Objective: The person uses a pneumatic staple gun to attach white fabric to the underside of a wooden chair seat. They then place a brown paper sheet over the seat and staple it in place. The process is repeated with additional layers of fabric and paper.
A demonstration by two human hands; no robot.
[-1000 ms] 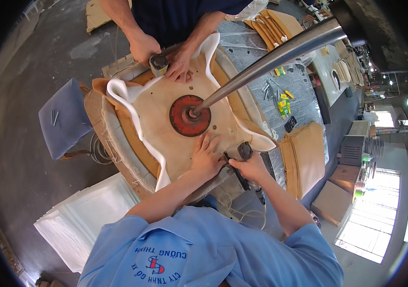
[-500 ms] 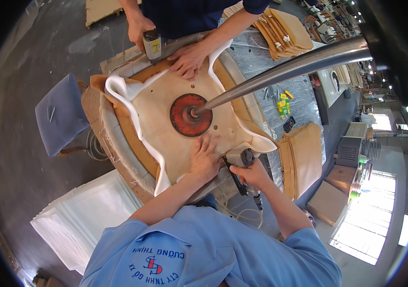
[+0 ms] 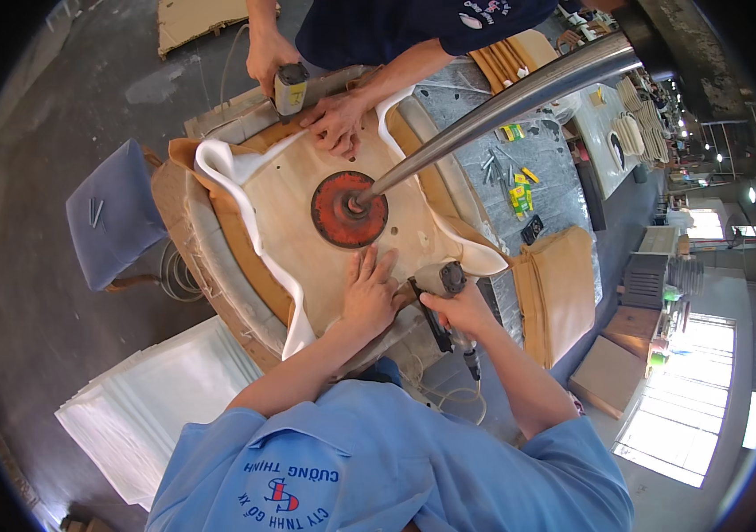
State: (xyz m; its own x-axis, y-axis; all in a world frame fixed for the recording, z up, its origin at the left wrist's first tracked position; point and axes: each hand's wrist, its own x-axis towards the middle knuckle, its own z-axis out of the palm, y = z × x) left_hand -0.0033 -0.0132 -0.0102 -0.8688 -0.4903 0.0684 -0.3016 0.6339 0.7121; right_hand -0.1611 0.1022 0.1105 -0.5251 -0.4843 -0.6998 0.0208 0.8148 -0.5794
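My left hand (image 3: 371,297) lies with fingers stretched out on the near edge of a pale wooden panel (image 3: 285,208). Right beside it, my right hand (image 3: 467,312) grips a pneumatic staple gun (image 3: 440,282), its nose at the panel's near edge by my left fingers. White foam (image 3: 258,235) and tan cover material (image 3: 241,232) curl up around the panel. A red round disc (image 3: 329,222) on the end of a metal rod (image 3: 493,111) rests on the panel's middle.
Across the panel, a co-worker's hand (image 3: 340,122) presses its far edge, the other holding a second staple gun (image 3: 290,89). Folded tan covers (image 3: 560,293) and small yellow-green boxes (image 3: 522,197) lie right. A blue padded seat (image 3: 116,213) and stacked white sheets (image 3: 161,399) stand left.
My left hand and the staple gun in my right hand have shifted slightly left along the near edge. The co-worker's flat hand has moved a little left, and the co-worker leans further in.
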